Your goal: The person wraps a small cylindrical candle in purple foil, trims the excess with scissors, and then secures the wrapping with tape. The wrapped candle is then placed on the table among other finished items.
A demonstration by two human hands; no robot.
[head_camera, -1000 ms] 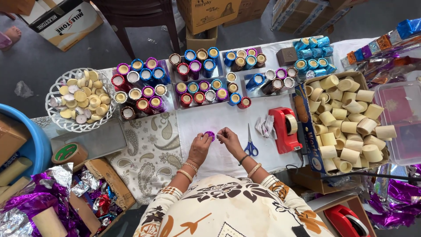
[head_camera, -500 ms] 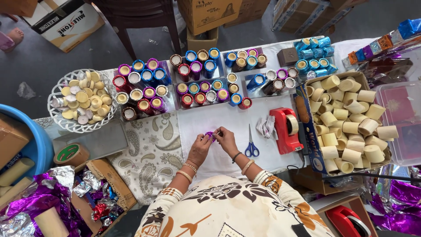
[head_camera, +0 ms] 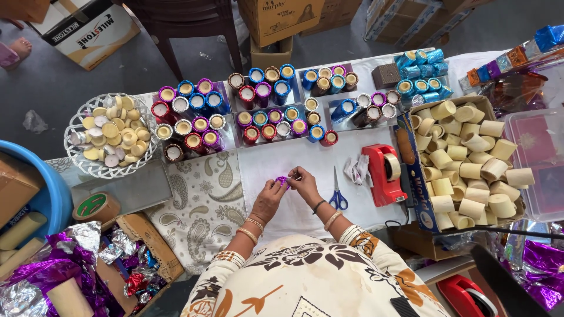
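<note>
White-clothed table (head_camera: 329,167) crowded with foil-wrapped tubes, left hand (head_camera: 269,198) and right hand (head_camera: 302,181) pinched together on small purple foil piece (head_camera: 282,181) mid-table toward the near edge, blue-handled scissors (head_camera: 338,196) just beside, red tape dispenser (head_camera: 382,174) nearby.

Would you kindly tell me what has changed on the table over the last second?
Very little. Both hands, the left hand and the right hand, keep hold of the small purple foil piece; their fingers have drawn slightly closer around it, in the same spot on the white sheet. The blue-handled scissors, red tape dispenser, foil-wrapped tubes and box of plain tubes stayed put.
</note>
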